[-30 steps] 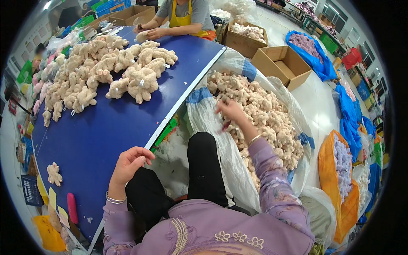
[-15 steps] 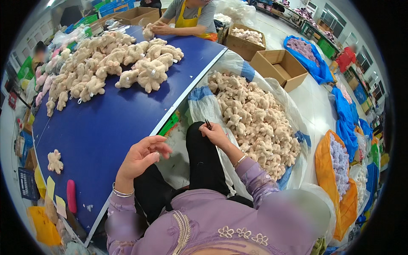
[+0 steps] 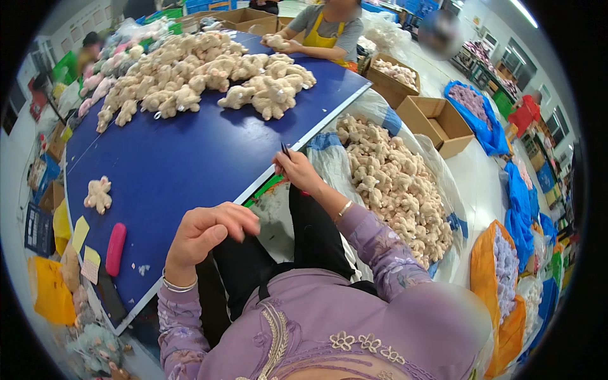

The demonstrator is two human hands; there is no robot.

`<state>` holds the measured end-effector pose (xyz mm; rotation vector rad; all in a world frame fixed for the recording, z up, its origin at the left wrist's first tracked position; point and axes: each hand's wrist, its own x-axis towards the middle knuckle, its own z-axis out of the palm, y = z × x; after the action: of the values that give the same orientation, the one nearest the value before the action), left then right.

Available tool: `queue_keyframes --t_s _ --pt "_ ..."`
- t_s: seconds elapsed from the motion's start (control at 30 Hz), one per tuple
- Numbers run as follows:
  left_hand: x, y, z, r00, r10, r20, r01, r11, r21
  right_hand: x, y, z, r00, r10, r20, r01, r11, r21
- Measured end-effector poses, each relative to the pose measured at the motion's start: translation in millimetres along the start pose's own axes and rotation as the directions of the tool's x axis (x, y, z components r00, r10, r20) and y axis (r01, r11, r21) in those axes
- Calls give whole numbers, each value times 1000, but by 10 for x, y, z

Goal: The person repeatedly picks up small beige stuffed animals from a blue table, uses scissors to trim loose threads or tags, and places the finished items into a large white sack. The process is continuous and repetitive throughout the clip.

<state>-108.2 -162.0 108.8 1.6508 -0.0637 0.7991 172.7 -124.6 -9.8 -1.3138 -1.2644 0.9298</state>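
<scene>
Since the earlier frame, my view has shifted and the right hand has come off the knee to the near edge of the blue table. Its fingers are narrow, pinching a slim dark tool with the point left clear, I judge so that the tip can be used without letting go; I cannot tell the tool's exact kind. The left hand overlaps the table's edge in my view, fingers loosely curled, thumb apart, nothing visible in them; whether it touches the edge I cannot tell. Just right of the table, a white sack gapes around beige plush toys, its mouth spread probably to keep them within reach. One plush toy lies by the table's left edge, apart from the others, with a pink case nearer the table's lower corner. A heap of plush toys covers the table's far part, and beyond its far edge a co-worker holds another in both hands.
</scene>
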Motion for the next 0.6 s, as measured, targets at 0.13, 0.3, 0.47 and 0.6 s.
queue_keyframes --t_s 0.13,0.3,0.47,0.6 --pt "-206 336 51 993 111 34 -102 973 -209 344 -127 539 991 59 124 -60 998 2" --pt "-153 671 739 816 571 -86 -546 713 -440 461 -102 858 992 98 79 -100 995 12" --pt "-222 1008 637 558 828 52 -724 516 -457 397 -91 836 998 30 48 -36 991 127" --pt "-359 1162 327 603 781 163 -661 604 -446 382 -31 730 998 29 59 -38 985 167"
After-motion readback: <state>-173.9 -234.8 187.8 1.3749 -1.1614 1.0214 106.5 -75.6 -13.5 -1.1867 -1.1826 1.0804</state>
